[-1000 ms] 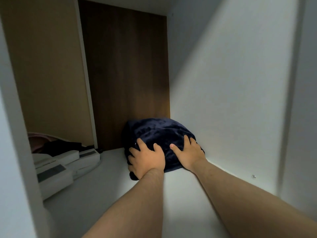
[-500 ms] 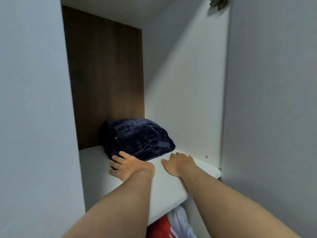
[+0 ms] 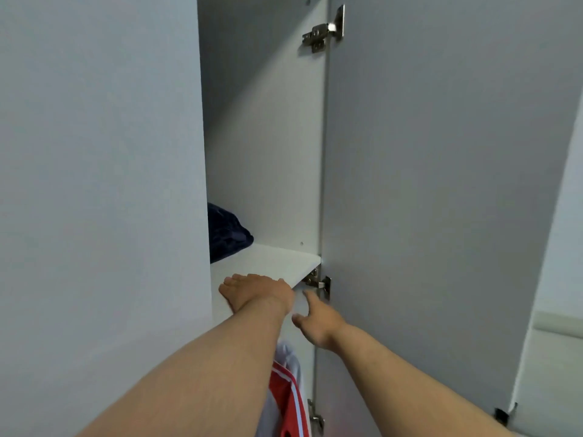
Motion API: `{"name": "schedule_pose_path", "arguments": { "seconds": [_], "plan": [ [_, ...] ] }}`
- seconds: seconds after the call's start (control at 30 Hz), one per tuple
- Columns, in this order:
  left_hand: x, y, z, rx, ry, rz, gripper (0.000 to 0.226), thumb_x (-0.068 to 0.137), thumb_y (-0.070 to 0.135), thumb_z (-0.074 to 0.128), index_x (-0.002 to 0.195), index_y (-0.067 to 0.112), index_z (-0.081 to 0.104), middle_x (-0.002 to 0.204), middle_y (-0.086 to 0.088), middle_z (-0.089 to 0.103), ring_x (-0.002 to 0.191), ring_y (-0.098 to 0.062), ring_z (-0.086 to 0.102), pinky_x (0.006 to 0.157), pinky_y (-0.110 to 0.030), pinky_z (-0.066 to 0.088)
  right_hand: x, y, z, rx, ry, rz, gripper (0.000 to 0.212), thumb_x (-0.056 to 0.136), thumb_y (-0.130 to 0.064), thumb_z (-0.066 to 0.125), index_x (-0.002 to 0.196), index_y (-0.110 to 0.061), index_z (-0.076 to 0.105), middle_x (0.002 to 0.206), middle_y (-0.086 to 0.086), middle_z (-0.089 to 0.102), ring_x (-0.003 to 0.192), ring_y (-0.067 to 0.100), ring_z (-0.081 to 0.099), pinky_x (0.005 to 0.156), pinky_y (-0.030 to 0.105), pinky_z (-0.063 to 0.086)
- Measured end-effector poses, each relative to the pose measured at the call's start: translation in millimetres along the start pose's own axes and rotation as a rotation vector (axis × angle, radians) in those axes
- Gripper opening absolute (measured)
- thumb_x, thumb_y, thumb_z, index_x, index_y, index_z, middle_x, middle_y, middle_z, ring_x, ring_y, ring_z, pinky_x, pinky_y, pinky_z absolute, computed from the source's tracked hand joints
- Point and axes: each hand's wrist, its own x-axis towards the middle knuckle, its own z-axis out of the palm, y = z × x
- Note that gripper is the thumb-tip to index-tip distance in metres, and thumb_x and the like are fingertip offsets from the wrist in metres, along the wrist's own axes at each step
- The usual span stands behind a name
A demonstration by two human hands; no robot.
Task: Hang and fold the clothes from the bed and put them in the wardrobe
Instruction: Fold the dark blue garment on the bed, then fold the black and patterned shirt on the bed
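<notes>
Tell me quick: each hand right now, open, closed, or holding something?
Left hand: open, palm down on the white shelf, holding nothing.
Right hand: open, fingers loose, below the shelf edge, holding nothing.

dim soft light, shadowed interior, slight blur

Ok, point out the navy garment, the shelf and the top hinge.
navy garment (image 3: 228, 236): head view, on its folded front.
shelf (image 3: 277, 263): head view, on its bare top.
top hinge (image 3: 321, 34): head view, on its metal arm.

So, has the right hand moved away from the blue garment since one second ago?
Yes. The right hand no longer rests on the blue garment; it has drawn back off the shelf, past its front edge.
</notes>
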Motion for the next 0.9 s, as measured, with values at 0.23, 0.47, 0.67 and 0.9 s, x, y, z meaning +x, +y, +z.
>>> {"name": "schedule_pose_path", "arguments": {
  "seconds": [0.23, 0.47, 0.67, 0.9],
  "plan": [
    [-96, -6, 65, 0.222, 0.001, 0.669, 0.052, 0.085, 0.035, 0.047, 0.133, 0.013, 0.051, 0.142, -0.019, 0.048, 0.131, -0.038, 0.043, 0.107, -0.046, 0.032, -159, 71, 34, -0.127, -0.136, 0.257, 0.047, 0.097, -0.040, 0.048, 0.139, -0.019, 0.054, 0.142, 0.007, 0.055, 0.130, 0.026, 0.052, 0.105, 0.031, 0.041],
    [-151, 7, 127, -0.094, -0.534, 1.080, 0.044, 0.088, 0.041, 0.054, 0.129, 0.025, 0.060, 0.135, 0.006, 0.057, 0.124, -0.015, 0.054, 0.106, -0.029, 0.042, -297, 133, 0, -0.081, 0.116, 0.499, 0.041, 0.099, -0.038, 0.052, 0.138, -0.024, 0.056, 0.136, -0.002, 0.061, 0.120, 0.017, 0.059, 0.096, 0.028, 0.045],
    [-191, 47, 147, -0.224, -0.581, 1.290, 0.042, 0.088, 0.046, 0.053, 0.126, 0.032, 0.062, 0.129, 0.011, 0.063, 0.116, -0.009, 0.059, 0.103, -0.032, 0.046, -363, 147, -13, -0.038, 0.346, 0.631, 0.041, 0.095, -0.033, 0.059, 0.136, -0.026, 0.057, 0.130, -0.014, 0.061, 0.114, 0.006, 0.059, 0.098, 0.029, 0.048],
    [-242, 108, 163, -0.168, -0.673, 1.548, 0.029, 0.094, 0.042, 0.050, 0.120, 0.037, 0.063, 0.112, 0.015, 0.066, 0.100, -0.006, 0.061, 0.091, -0.034, 0.052, -419, 183, -11, 0.014, 0.386, 0.804, 0.033, 0.095, -0.031, 0.061, 0.128, -0.027, 0.063, 0.112, -0.024, 0.059, 0.106, 0.000, 0.059, 0.096, 0.027, 0.050]
  ]
}}
